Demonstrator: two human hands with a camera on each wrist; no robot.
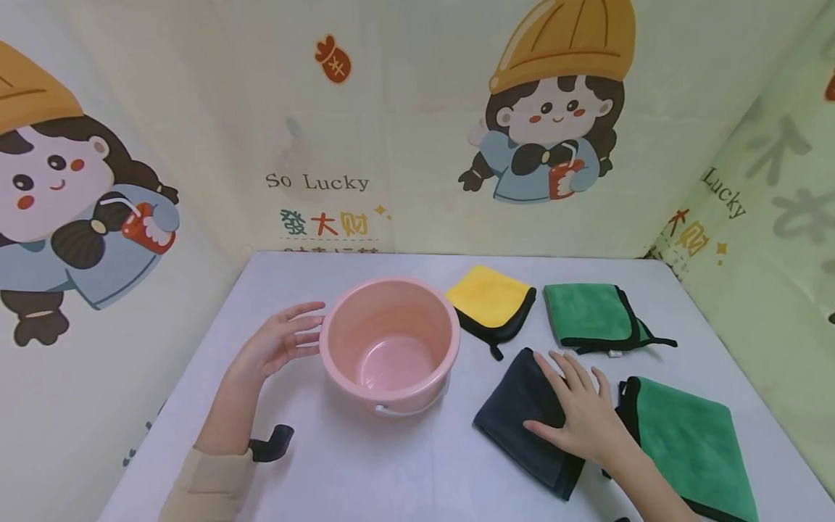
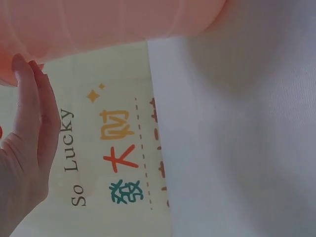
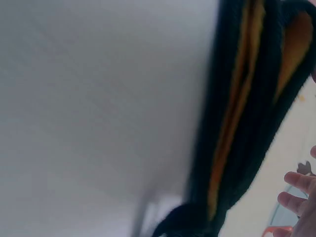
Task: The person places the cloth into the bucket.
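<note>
A pink bucket [image 1: 390,348] stands upright in the middle of the table, its inside bare and its white handle hanging down at the front. My left hand [image 1: 280,341] is at its left side, fingers extended and fingertips at the wall; in the left wrist view the hand [image 2: 32,133] reaches toward the bucket [image 2: 108,24]. Over a dark folded cloth [image 1: 515,420] my right hand [image 1: 580,409] spreads its fingers; whether they touch it I cannot tell. The right wrist view shows dark cloth edges [image 3: 207,123] with yellow-orange layers, beside part of the hand [image 3: 298,202].
A yellow folded cloth [image 1: 489,297] with black trim lies right of the bucket. One green cloth [image 1: 587,312] is at the back right, another green cloth [image 1: 691,442] near the right forearm. Patterned fabric [image 1: 417,145] hangs behind the white table [image 1: 378,478].
</note>
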